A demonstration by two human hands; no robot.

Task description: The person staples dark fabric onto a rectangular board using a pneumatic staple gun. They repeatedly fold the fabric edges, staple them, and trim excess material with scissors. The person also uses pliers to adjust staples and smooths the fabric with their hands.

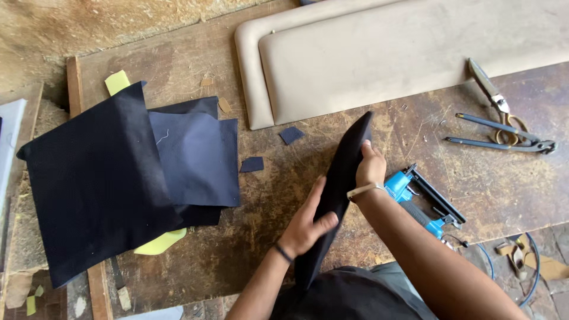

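The left hand presses flat against the near face of a black fabric-covered panel, thumb spread, its grip open on the cloth rather than closed round it. The right hand has its grip closed on the panel's far edge, though its fingertips are hidden behind the fabric. The panel stands on edge, tilted, above the worn wooden tabletop; its lower end is lost against the person's dark clothing at the bottom of the view, so where it stops cannot be told. Just right of the right wrist lies a blue staple gun, partly covered by the forearm. Scissors and pliers lie well apart at the right. Black fabric sheets are piled at the left, hiding most of a yellow piece. A beige padded panel runs out of frame at the top
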